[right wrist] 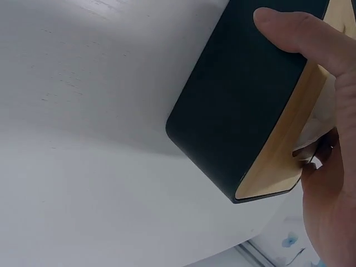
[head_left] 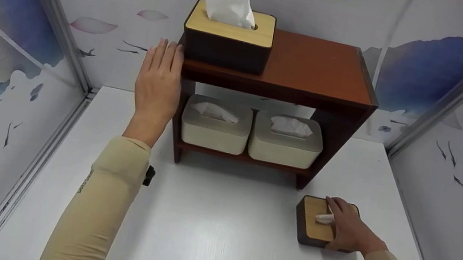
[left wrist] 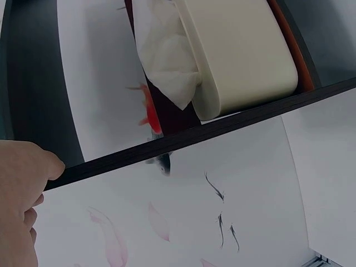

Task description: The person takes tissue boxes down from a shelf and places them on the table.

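In the head view, my left hand (head_left: 158, 85) lies with straight fingers against the left side of a reddish-brown wooden shelf (head_left: 317, 66). In the left wrist view its thumb (left wrist: 47, 166) shows at the dark front edge of the side panel. My right hand (head_left: 349, 225) grips from above a dark tissue box (head_left: 311, 228) with a wooden lid, on the white table to the right of the shelf. The right wrist view shows the thumb (right wrist: 278, 28) pressed on the box's dark long side; the other fingers are mostly hidden behind it.
Another dark tissue box (head_left: 226, 51) with a wooden lid stands on the shelf's top left. Two cream tissue boxes, left (head_left: 214, 136) and right (head_left: 284, 150), sit side by side on the lower level. Patterned panels (head_left: 126, 27) enclose the white table (head_left: 204, 238).
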A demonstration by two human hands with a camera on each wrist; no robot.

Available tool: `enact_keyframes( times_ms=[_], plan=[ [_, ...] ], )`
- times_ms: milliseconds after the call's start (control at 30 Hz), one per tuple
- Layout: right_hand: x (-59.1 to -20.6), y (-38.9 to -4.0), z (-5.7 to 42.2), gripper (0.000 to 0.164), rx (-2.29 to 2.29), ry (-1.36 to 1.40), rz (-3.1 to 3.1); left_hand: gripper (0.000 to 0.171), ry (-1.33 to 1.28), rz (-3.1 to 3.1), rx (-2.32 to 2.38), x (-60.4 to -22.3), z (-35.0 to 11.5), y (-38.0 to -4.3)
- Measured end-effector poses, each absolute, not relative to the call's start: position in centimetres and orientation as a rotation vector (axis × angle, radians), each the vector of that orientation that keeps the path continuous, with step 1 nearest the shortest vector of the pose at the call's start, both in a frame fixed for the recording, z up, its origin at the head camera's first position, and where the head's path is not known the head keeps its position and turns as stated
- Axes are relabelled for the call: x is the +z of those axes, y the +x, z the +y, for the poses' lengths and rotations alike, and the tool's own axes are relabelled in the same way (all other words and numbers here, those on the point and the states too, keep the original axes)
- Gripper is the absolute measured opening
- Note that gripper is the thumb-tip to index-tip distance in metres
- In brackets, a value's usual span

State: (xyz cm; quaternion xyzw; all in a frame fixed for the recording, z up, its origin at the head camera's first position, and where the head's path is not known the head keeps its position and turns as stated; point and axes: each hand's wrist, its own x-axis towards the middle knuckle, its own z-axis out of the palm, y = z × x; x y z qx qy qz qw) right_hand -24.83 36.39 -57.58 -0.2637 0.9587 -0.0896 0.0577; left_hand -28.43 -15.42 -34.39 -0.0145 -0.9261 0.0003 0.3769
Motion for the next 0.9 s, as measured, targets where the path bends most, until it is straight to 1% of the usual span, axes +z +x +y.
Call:
enact_keyframes(
  times_ms=[267, 400, 600, 900],
  plan=[
    [-57.2, -24.5, 36.3, 0.126, -0.24, -0.871, 2.95, 0.04, -0.029, -2.385, 0.011, -34.5, -15.4, -28.5],
    [-56.5, -24.4, 36.1, 0.127, -0.264, -0.802, 2.884, 0.04, -0.036, -2.38, 0.004, -34.5, -15.4, -28.5],
    [-55.3, -24.4, 35.4, 0.12, -0.312, -0.675, 2.837, 0.039, -0.046, -2.371, -0.002, -34.5, -15.3, -28.5],
    [-51.5, -25.5, 34.5, 0.104, -0.467, -0.7, 2.896, 0.038, -0.047, -2.34, -0.025, -34.5, -15.3, -28.3]
  ],
)
